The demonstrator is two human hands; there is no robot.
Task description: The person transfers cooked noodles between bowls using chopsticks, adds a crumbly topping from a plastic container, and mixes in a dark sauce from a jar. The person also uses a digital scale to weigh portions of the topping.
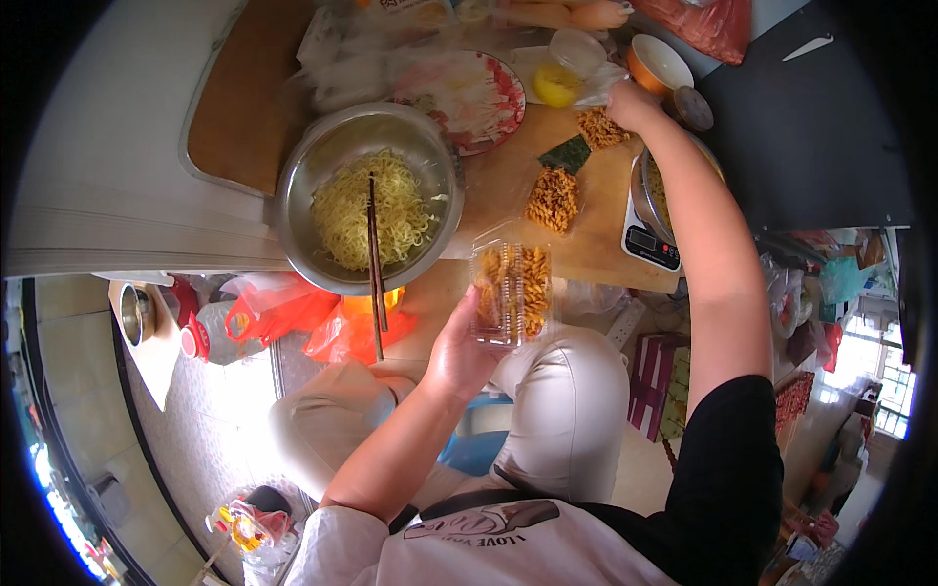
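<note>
My left hand (463,348) holds a clear plastic clamshell box (492,333) over my lap, with brown, twisted crunchy noodle pieces (536,289) inside. At the back right, my right hand (633,106) reaches to a clear plastic bag (597,82); its fingertips are hidden, so its grip cannot be made out. Just below that hand lies a brown noodle cake (602,127). A second noodle cake (553,199) rests nearer on the wooden table (491,196), and a dark green seaweed sheet (566,154) lies between the two.
A steel bowl (293,220) of pale noodles stands left, wooden chopsticks (375,271) across its rim. My right forearm passes over a pot (645,194) on a digital kitchen scale (648,249). Behind are a floral plate (506,95), a yellow object (555,84) and an orange bowl (648,66).
</note>
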